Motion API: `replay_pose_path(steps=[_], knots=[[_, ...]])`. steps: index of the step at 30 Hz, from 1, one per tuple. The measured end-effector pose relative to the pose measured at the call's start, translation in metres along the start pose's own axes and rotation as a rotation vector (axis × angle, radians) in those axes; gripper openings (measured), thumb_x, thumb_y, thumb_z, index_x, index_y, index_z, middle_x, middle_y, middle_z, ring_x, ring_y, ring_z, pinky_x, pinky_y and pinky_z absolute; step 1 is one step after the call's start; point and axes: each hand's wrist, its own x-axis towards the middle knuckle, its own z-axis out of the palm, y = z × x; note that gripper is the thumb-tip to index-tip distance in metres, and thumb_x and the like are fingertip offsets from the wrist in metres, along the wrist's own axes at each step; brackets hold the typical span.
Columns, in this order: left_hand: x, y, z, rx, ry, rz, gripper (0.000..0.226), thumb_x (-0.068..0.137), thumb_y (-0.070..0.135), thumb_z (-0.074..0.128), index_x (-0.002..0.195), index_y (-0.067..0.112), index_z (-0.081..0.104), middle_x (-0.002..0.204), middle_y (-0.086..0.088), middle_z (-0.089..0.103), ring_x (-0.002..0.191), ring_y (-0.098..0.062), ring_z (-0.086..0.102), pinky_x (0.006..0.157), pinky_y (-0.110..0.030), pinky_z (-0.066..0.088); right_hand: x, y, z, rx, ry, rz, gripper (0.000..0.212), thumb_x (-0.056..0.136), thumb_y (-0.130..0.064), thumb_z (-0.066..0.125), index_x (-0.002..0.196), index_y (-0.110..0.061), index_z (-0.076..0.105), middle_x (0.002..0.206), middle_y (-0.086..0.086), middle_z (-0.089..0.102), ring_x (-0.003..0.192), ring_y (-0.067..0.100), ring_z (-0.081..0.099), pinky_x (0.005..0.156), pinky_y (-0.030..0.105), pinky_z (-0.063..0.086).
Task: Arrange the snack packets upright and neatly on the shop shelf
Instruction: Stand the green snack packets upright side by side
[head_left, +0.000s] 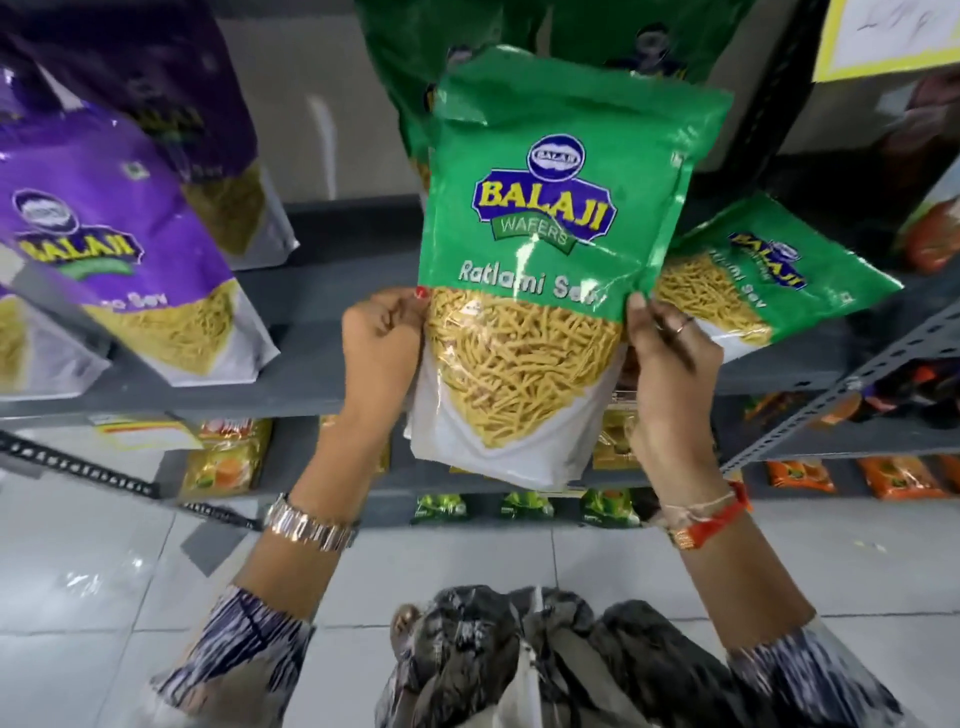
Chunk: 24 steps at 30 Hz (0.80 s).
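A green Ratlami Sev packet is held upright in front of the grey shelf, its lower edge hanging past the shelf's front. My left hand grips its left side and my right hand grips its right side. Behind it stand more green packets, partly hidden. Another green packet lies tilted on its side on the shelf to the right. Purple Balaji sev packets stand leaning at the left of the same shelf.
A slotted metal upright crosses at the right, and another angled rail at the left. Lower shelves hold yellow, green and orange packets. White tiled floor lies below.
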Motion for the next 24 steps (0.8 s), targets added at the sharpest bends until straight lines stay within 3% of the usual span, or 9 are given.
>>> replay_pose_path(steps=[4, 7, 13, 18, 20, 24], knots=[[-0.014, 0.008, -0.012, -0.027, 0.058, 0.017, 0.022, 0.09, 0.014, 0.048, 0.09, 0.004, 0.068, 0.074, -0.004, 0.065, 0.063, -0.005, 0.058, 0.062, -0.022, 0.048, -0.004, -0.002, 0.005, 0.0, -0.068, -0.027, 0.017, 0.09, -0.011, 0.056, 0.08, -0.021, 0.067, 0.067, -0.019, 0.07, 0.071, 0.0, 0.06, 0.072, 0.023, 0.051], [-0.007, 0.007, -0.015, -0.073, 0.096, -0.029, 0.016, 0.092, 0.01, 0.048, 0.088, 0.009, 0.063, 0.067, 0.006, 0.063, 0.052, 0.008, 0.053, 0.054, -0.013, 0.043, 0.003, 0.002, 0.015, -0.028, -0.122, -0.043, 0.013, 0.09, -0.015, 0.056, 0.083, -0.02, 0.066, 0.07, -0.016, 0.07, 0.074, 0.003, 0.061, 0.077, 0.033, 0.051], [0.025, -0.003, -0.015, -0.151, 0.172, -0.039, 0.028, 0.093, 0.006, 0.044, 0.075, 0.024, 0.056, 0.045, 0.019, 0.059, 0.043, 0.006, 0.048, 0.047, -0.012, 0.039, 0.043, 0.013, 0.049, -0.043, -0.282, 0.004, 0.007, 0.088, -0.019, 0.054, 0.082, -0.02, 0.057, 0.071, -0.01, 0.063, 0.076, 0.01, 0.058, 0.082, 0.041, 0.047], [0.047, -0.022, -0.019, -0.229, 0.158, -0.068, 0.026, 0.095, 0.008, 0.041, 0.078, 0.021, 0.055, 0.062, 0.0, 0.052, 0.057, -0.011, 0.042, 0.055, -0.025, 0.037, 0.06, 0.023, 0.069, -0.07, -0.356, 0.014, 0.004, 0.087, -0.022, 0.053, 0.087, -0.017, 0.053, 0.084, 0.003, 0.064, 0.088, 0.019, 0.06, 0.094, 0.05, 0.047], [0.05, -0.032, -0.019, -0.212, 0.146, -0.082, 0.025, 0.095, 0.009, 0.04, 0.078, 0.021, 0.054, 0.062, 0.0, 0.053, 0.058, -0.012, 0.044, 0.056, -0.026, 0.041, 0.061, 0.026, 0.073, -0.087, -0.36, 0.008, 0.01, 0.091, -0.012, 0.051, 0.085, -0.02, 0.052, 0.084, 0.002, 0.064, 0.085, 0.015, 0.06, 0.094, 0.05, 0.046], [0.049, -0.048, -0.02, -0.195, 0.129, -0.111, 0.023, 0.096, 0.011, 0.04, 0.081, 0.022, 0.053, 0.054, 0.016, 0.065, 0.057, -0.003, 0.057, 0.057, -0.017, 0.052, 0.06, 0.034, 0.071, -0.116, -0.385, 0.03, 0.016, 0.093, -0.007, 0.047, 0.087, -0.021, 0.053, 0.09, 0.005, 0.065, 0.093, 0.019, 0.061, 0.098, 0.049, 0.046]])
